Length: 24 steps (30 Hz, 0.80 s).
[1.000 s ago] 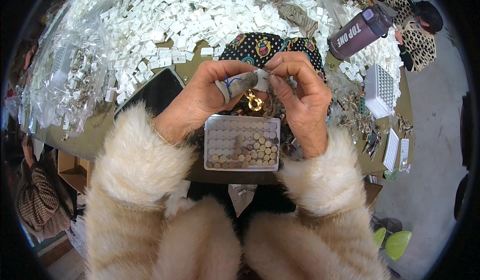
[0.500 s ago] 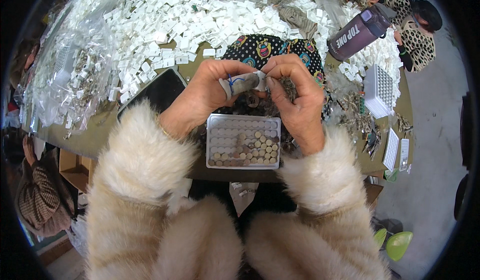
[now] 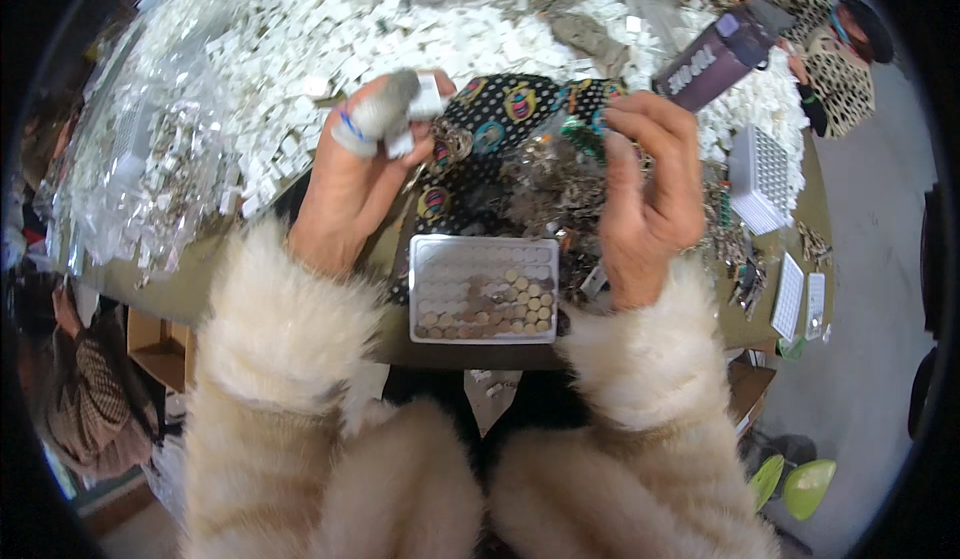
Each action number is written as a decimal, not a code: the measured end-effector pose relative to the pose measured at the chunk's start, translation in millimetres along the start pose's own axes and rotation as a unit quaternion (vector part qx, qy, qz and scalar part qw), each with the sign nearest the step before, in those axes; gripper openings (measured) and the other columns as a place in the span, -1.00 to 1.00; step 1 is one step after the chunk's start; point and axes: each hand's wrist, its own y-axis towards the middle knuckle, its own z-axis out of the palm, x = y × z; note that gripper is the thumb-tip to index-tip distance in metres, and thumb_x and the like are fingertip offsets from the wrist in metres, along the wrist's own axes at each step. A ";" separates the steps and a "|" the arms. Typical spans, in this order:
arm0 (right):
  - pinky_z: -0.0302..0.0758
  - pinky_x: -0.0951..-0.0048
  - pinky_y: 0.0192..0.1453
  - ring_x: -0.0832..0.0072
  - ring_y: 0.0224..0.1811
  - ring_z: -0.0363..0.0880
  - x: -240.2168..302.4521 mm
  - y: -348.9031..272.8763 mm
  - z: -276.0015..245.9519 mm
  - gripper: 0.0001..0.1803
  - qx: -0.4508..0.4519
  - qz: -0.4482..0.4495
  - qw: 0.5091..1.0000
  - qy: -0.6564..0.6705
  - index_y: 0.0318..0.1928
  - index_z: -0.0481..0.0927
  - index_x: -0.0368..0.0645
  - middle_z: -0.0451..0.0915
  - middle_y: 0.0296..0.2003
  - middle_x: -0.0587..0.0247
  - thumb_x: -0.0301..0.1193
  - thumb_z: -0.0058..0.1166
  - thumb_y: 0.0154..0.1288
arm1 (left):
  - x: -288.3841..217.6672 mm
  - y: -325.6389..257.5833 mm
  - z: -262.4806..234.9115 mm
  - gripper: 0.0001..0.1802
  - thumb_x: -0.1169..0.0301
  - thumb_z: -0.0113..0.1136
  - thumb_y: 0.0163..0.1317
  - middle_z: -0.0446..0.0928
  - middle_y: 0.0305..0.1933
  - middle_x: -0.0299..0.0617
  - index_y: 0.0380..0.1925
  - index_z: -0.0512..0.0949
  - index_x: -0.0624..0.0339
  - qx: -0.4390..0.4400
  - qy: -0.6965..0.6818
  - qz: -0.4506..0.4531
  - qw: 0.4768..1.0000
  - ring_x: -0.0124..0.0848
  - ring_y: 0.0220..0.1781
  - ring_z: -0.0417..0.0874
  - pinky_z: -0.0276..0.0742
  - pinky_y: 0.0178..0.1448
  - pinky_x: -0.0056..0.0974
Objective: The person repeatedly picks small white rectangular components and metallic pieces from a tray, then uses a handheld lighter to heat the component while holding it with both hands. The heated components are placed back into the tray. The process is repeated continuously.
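Note:
My left hand is closed, its thumb in a grey-white finger cover tied with blue string. It grips a small white plastic piece; a second bit of white shows just below the thumb. To the right, my right hand has its fingers curved and apart, with nothing seen in them. It hovers at the edge of a heap of small metal parts on a black patterned cloth. Between my wrists sits a clear plastic tray partly filled with round coin-like discs.
Loose white plastic pieces spread over the table's far side. Clear bags lie left. A purple bottle, stacked white trays and more metal parts are right. One person works far right, another at left.
My hands have come apart: the left moved left and up with the white piece, the right moved right and its fingers opened. The cloth and metal heap between them are now uncovered.

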 end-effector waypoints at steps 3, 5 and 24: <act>0.57 0.22 0.08 0.19 -0.07 0.62 15.0 -2.8 -13.4 -0.77 0.037 -0.027 0.998 -0.033 -0.09 0.62 -0.29 0.60 -0.05 0.02 -0.74 0.09 0.26 | -2.6 6.1 -15.4 -0.66 0.09 0.10 0.44 0.64 -0.08 -0.12 -0.14 0.55 0.15 0.023 -0.097 0.032 0.994 -0.38 -0.20 0.56 0.43 -0.23 -0.28; 0.57 0.17 0.12 0.17 -0.03 0.62 20.2 -6.1 -23.3 -0.78 0.012 -0.070 0.997 0.002 -0.02 0.61 -0.29 0.59 0.00 -0.03 -0.65 0.03 0.36 | -5.3 7.5 -24.0 -0.45 -0.09 0.03 0.44 0.44 -0.06 -0.08 -0.11 0.51 0.28 0.002 -0.155 0.006 0.988 -0.24 -0.05 0.48 0.41 -0.15 -0.25; 0.61 0.20 0.06 0.16 -0.04 0.63 25.0 -40.3 -61.5 -0.79 -0.038 -0.218 0.975 0.030 -0.01 0.58 -0.33 0.59 -0.04 -0.08 -0.55 -0.06 0.46 | 6.5 14.7 -31.1 -0.78 0.56 0.21 0.18 0.63 -0.17 0.04 -0.15 0.66 0.24 -0.003 0.712 0.239 0.660 0.09 -0.12 0.66 0.59 -0.04 -0.07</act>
